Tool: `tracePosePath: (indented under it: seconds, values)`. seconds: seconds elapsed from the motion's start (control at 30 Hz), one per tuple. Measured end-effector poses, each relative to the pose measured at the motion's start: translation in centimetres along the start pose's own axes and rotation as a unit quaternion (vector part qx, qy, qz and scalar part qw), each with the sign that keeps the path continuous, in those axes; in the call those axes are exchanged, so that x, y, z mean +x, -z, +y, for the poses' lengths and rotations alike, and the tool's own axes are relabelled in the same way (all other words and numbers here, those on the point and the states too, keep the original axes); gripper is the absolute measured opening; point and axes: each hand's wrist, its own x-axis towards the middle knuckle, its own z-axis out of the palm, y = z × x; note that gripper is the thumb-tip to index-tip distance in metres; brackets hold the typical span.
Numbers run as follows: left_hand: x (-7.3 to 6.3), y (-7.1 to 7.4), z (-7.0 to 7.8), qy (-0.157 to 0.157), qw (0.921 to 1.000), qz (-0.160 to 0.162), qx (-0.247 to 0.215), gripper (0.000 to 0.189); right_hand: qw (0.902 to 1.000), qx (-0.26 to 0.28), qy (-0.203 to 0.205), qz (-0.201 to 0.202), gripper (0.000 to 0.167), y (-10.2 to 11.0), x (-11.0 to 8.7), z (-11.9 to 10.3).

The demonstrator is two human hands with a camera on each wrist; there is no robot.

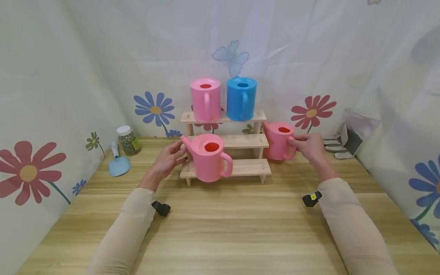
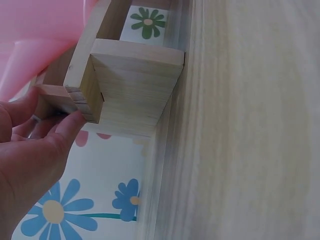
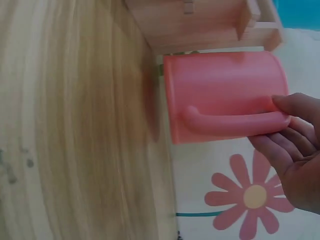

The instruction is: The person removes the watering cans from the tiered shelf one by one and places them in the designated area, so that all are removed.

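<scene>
A three-step wooden stand [image 1: 240,168] is on the table. My left hand [image 1: 167,159] grips the left end of one of its boards, with thumb and fingers on either side in the left wrist view. A pink watering can [image 1: 207,164] appears at the lowest step, spout to the left and handle to the right. Beside the stand's right end, my right hand [image 1: 310,148] holds another pink watering can [image 3: 225,85] by its handle, upright, its base close to the tabletop. On the top step, a lighter pink watering can [image 1: 199,101] stands left of a blue watering can [image 1: 235,101].
At the back left lie a light blue hand shovel [image 1: 118,166] and a lidded jar [image 1: 128,141] with a green label. Grey-and-white gloves [image 1: 354,133] rest at the back right. A flower-printed curtain [image 1: 165,46] hangs behind the table.
</scene>
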Motion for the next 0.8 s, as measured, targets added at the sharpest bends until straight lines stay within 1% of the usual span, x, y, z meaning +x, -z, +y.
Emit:
tracePosePath:
  seconds: [0.1, 0.27, 0.47, 0.57, 0.7, 0.8]
  values:
    - [-0.1, 0.1, 0.0, 0.005, 1.0000, 0.001, 0.001, 0.060, 0.9999, 0.009, 0.004, 0.008, 0.054, -0.7, 0.9, 0.1]
    - [0.1, 0.1, 0.0, 0.007, 1.0000, 0.000, -0.003, 0.060, 0.9997, 0.022, 0.005, 0.004, 0.053, -1.2, 2.1, 0.3]
    - [0.0, 0.1, 0.0, 0.008, 0.9999, -0.002, -0.012, 0.057, 1.0000, 0.001, -0.005, 0.002, 0.049, -1.9, 2.6, 1.1]
    - [0.1, 0.0, -0.1, 0.009, 0.9998, -0.002, -0.016, 0.057, 1.0000, 0.000, 0.002, 0.003, 0.048, -2.3, 2.8, 1.1]
    - [0.2, 0.1, -0.1, 0.006, 0.9999, 0.002, -0.012, 0.057, 0.9999, -0.005, 0.013, -0.007, 0.047, -2.7, 2.9, 1.0]
    - [0.1, 0.1, -0.1, 0.005, 1.0000, 0.001, -0.005, 0.058, 0.9999, -0.002, 0.010, -0.009, 0.046, -3.0, 3.0, 1.0]
